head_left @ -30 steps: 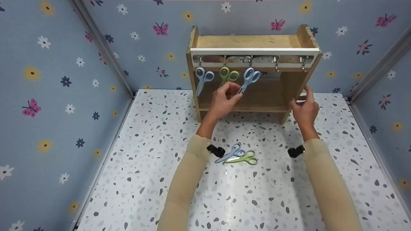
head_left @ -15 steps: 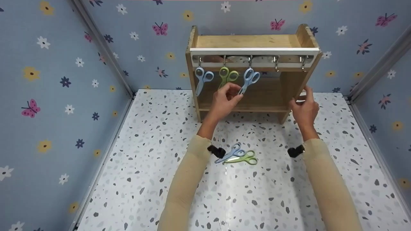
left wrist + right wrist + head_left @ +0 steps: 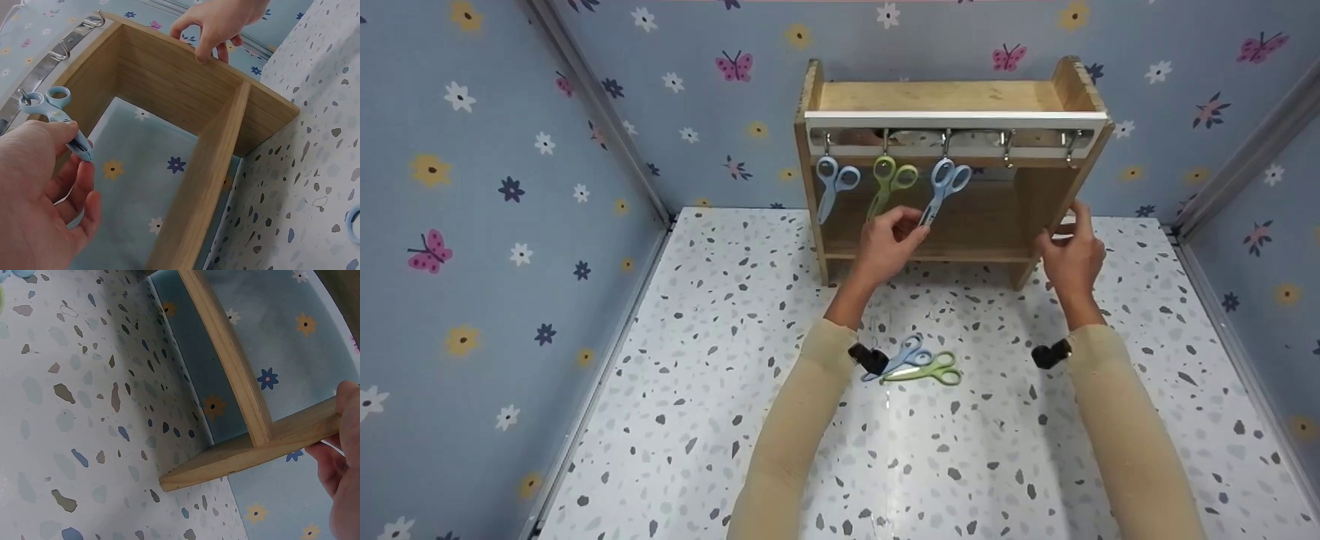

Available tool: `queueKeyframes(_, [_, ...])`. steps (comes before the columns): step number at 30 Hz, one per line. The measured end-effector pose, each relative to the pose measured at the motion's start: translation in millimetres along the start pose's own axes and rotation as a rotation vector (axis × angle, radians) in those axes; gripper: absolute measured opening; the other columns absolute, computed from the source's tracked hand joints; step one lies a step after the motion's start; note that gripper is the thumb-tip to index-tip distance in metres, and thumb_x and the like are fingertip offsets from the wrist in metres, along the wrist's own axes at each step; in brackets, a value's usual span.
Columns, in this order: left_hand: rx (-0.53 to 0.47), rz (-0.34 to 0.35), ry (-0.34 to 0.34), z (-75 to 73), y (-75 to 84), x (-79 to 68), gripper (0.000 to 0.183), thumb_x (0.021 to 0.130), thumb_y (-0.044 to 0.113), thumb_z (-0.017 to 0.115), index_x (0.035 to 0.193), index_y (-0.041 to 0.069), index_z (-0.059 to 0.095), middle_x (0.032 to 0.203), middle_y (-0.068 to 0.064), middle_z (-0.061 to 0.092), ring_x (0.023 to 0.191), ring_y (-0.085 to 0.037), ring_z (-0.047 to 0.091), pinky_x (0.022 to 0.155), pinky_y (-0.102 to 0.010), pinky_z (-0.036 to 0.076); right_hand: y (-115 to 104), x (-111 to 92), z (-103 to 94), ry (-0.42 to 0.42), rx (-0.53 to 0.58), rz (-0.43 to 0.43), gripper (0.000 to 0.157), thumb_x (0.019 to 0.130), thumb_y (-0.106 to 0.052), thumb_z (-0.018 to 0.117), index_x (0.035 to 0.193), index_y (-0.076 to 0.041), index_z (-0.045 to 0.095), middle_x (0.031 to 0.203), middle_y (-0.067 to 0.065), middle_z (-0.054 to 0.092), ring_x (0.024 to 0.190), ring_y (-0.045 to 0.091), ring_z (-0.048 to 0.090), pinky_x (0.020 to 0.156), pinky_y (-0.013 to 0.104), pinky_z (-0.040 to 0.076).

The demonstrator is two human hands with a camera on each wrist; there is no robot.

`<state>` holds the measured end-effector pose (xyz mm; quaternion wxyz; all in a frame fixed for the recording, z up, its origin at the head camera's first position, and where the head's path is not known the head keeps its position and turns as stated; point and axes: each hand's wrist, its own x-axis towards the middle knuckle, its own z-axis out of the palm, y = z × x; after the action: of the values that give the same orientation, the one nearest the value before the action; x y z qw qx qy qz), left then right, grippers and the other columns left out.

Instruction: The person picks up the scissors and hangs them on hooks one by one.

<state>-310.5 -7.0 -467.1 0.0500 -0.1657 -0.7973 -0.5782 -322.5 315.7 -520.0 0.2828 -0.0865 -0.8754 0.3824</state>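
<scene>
My left hand point(image 3: 885, 244) pinches the blades of a pair of light blue scissors point(image 3: 940, 193) near the tip; one finger loop hangs on the third hook of the rail point(image 3: 975, 120). The left wrist view shows the thumb on these scissors point(image 3: 73, 135) and a fingertip just under their tip. To the left, green scissors point(image 3: 883, 191) and another blue pair point(image 3: 829, 186) hang from hooks. My right hand point(image 3: 1072, 259) grips the right side panel of the wooden shelf point(image 3: 937, 96), thumb inside and fingers outside, as the right wrist view shows at the panel point(image 3: 281, 444).
A blue pair of scissors point(image 3: 911, 354) and a green pair point(image 3: 941, 369) lie overlapping on the speckled table point(image 3: 960, 465), in front of the shelf. Two hooks point(image 3: 1008, 148) on the rail's right carry nothing. Flower-patterned walls point(image 3: 510, 300) stand at the back and both sides.
My left hand has slid slightly down toward the tip of the hanging blue scissors, showing more of the green pair's blades. The right hand stays on the side panel.
</scene>
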Motion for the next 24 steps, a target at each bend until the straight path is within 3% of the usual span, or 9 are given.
queueKeyframes(4, [0.0, -0.009, -0.006, 0.2, -2.6, -1.7, 0.024, 0.11, 0.012, 0.073, 0.13, 0.0, 0.075, 0.113, -0.019, 0.076, 0.093, -0.013, 0.06, 0.081, -0.02, 0.049, 1.2, 0.3, -0.4, 0.001, -0.008, 0.002, 0.054, 0.103, -0.019, 0.072, 0.156, -0.018, 0.059, 0.118, 0.023, 0.085, 0.104, 0.04, 0.086, 0.082, 0.023, 0.054])
queueKeyframes(6, [0.006, -0.016, -0.005, 0.2, -3.9, -2.5, 0.025, 0.11, 0.012, 0.072, 0.132, 0.0, 0.075, 0.116, -0.019, 0.077, 0.096, -0.014, 0.063, 0.083, -0.019, 0.05, 1.4, 0.5, -0.5, 0.001, -0.01, 0.005, 0.054, 0.103, -0.019, 0.072, 0.156, -0.018, 0.059, 0.118, 0.023, 0.085, 0.104, 0.039, 0.086, 0.081, 0.018, 0.049])
queueKeyframes(8, [0.014, -0.02, -0.006, 0.2, -5.4, -3.3, 0.026, 0.11, 0.011, 0.072, 0.133, 0.0, 0.075, 0.118, -0.019, 0.078, 0.099, -0.017, 0.066, 0.085, -0.02, 0.051, 1.3, 0.5, -0.4, 0.001, -0.006, 0.006, 0.054, 0.103, -0.018, 0.072, 0.156, -0.018, 0.059, 0.118, 0.023, 0.085, 0.104, 0.04, 0.086, 0.083, 0.022, 0.054])
queueKeyframes(11, [0.027, -0.02, -0.003, 0.6, -7.5, -3.9, 0.027, 0.11, 0.011, 0.072, 0.134, 0.0, 0.075, 0.121, -0.02, 0.08, 0.104, -0.022, 0.07, 0.088, -0.021, 0.054, 1.0, 0.3, 0.0, 0.0, 0.002, 0.005, 0.054, 0.104, -0.017, 0.071, 0.157, -0.016, 0.058, 0.119, 0.024, 0.084, 0.105, 0.042, 0.085, 0.092, 0.044, 0.064])
queueKeyframes(14, [0.03, -0.019, 0.0, 1.2, -9.4, -4.2, 0.028, 0.109, 0.011, 0.073, 0.135, 0.0, 0.076, 0.122, -0.02, 0.081, 0.107, -0.026, 0.073, 0.09, -0.023, 0.055, 0.6, -0.1, 0.4, -0.003, 0.005, 0.004, 0.055, 0.105, -0.016, 0.071, 0.158, -0.014, 0.058, 0.122, 0.026, 0.084, 0.107, 0.044, 0.085, 0.098, 0.058, 0.064])
queueKeyframes(21, [0.016, -0.048, -0.01, 2.2, -13.7, -5.9, 0.03, 0.11, 0.01, 0.072, 0.139, 0.002, 0.075, 0.128, -0.019, 0.08, 0.114, -0.027, 0.074, 0.097, -0.028, 0.06, -0.4, -0.1, 0.7, -0.009, -0.018, 0.01, 0.055, 0.105, -0.016, 0.069, 0.159, -0.015, 0.056, 0.124, 0.025, 0.084, 0.107, 0.042, 0.085, 0.095, 0.056, 0.063])
queueKeyframes(24, [0.014, -0.047, -0.014, 2.4, -15.5, -6.4, 0.033, 0.11, 0.009, 0.072, 0.142, 0.002, 0.073, 0.132, -0.019, 0.08, 0.12, -0.03, 0.075, 0.103, -0.033, 0.062, 0.4, 0.1, 0.8, -0.01, -0.019, 0.007, 0.056, 0.105, -0.017, 0.069, 0.16, -0.016, 0.056, 0.124, 0.024, 0.084, 0.107, 0.041, 0.085, 0.092, 0.047, 0.062])
